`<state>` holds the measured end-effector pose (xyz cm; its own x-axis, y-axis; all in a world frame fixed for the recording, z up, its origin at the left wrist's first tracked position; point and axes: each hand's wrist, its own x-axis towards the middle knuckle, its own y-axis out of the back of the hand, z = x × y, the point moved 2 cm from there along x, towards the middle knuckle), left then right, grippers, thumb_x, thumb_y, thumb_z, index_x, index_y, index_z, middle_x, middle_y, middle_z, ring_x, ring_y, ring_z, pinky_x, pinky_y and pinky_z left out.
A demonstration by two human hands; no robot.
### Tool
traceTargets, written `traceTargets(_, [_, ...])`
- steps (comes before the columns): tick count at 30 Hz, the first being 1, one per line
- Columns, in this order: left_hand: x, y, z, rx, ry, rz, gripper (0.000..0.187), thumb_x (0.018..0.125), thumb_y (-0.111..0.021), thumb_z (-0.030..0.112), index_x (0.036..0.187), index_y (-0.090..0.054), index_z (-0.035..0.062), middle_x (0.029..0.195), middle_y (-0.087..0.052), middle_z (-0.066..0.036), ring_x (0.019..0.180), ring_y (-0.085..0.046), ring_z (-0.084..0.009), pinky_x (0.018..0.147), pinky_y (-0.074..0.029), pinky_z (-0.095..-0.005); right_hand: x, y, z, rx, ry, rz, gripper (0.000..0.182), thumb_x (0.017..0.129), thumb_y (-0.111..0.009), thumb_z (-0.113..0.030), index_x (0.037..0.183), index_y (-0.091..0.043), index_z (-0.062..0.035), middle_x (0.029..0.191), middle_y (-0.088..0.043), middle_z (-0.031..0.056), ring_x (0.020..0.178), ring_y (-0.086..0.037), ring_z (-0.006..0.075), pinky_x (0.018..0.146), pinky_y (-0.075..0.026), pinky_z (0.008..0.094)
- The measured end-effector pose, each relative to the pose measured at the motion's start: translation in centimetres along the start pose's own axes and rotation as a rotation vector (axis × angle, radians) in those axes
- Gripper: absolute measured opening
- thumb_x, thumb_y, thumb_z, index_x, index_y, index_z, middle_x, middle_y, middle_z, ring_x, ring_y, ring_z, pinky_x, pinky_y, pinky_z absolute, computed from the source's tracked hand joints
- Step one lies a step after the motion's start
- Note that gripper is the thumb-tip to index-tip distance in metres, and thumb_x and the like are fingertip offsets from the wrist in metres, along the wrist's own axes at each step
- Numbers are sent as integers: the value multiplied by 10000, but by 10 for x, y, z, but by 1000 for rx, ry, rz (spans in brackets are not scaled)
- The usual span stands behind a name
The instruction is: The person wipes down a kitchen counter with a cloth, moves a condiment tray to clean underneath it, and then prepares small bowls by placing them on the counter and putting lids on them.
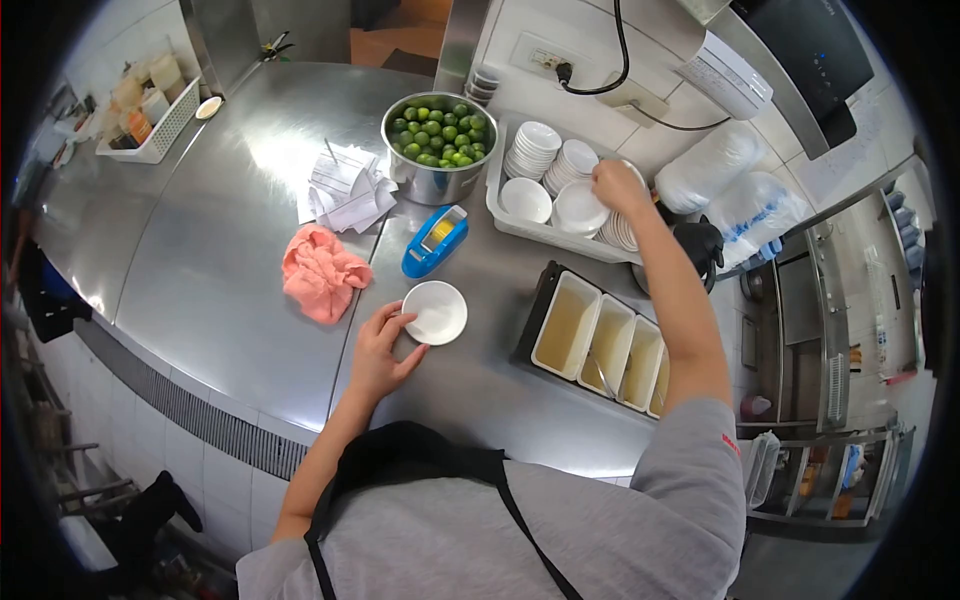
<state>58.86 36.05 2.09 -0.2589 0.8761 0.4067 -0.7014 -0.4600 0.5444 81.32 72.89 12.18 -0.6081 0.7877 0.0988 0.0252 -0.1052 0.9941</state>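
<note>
My left hand (382,345) holds a small white bowl (436,313) by its left side, fingers and thumb at the rim, low over or on the steel counter. Across the counter, my right hand (618,187) reaches into a light plastic bin (560,236) of stacked white bowls (580,207) and lids or saucers. Its fingers are curled down at the back right stack; what they grip there is hidden. A blue tape dispenser (436,242) with yellow tape stands just behind the bowl in my left hand.
A steel pot of limes (440,165) stands behind the dispenser. Crumpled papers (347,190) and a pink cloth (322,273) lie to the left. Below my right forearm is a black holder with several cream containers (567,318). Bagged items (752,215) sit at the right.
</note>
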Motion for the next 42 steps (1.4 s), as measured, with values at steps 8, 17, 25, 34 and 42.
traceTargets(8, [1, -2, 0, 10, -22, 7, 421, 620, -712, 187, 1000, -563, 83, 1108, -507, -135, 982, -506, -306, 821, -393, -370, 12, 1, -40, 385, 3, -185, 200, 644, -636, -182, 653, -633, 17, 604, -604, 173, 548, -610, 249, 552, -494, 336])
traceTargets(17, [2, -2, 1, 20, -27, 17, 412, 620, -709, 185, 992, -566, 83, 1097, -516, -134, 986, -506, -299, 827, -388, -371, -7, -19, -22, -230, 3, -404, 208, 707, -538, -94, 853, -629, 24, 897, -611, 221, 851, -609, 305, 708, -492, 409])
traceTargets(25, [3, -3, 4, 22, -36, 13, 393, 593, -728, 161, 950, -579, 91, 1093, -516, -125, 956, -522, -285, 820, -389, -373, 8, 43, -22, -162, -18, 26, 142, 685, -586, -103, 695, -635, 29, 709, -630, 183, 664, -635, 291, 600, -508, 390])
traceTargets(34, [3, -4, 1, -21, -13, 13, 322, 585, -727, 135, 878, -599, 93, 1099, -516, -115, 881, -553, -247, 792, -398, -349, 15, 3, -10, 570, -313, -459, 191, 744, -557, -142, 770, -634, 31, 634, -613, 116, 493, -596, 153, 425, -476, 282])
traceTargets(42, [4, 1, 5, 31, -28, -8, 326, 598, -716, 154, 894, -593, 96, 1092, -514, -109, 895, -546, -245, 799, -397, -354, 18, 23, 90, 99, -303, -46, 596, 623, -688, -359, 1065, -563, 21, 1133, -546, 175, 1037, -521, 317, 889, -408, 323])
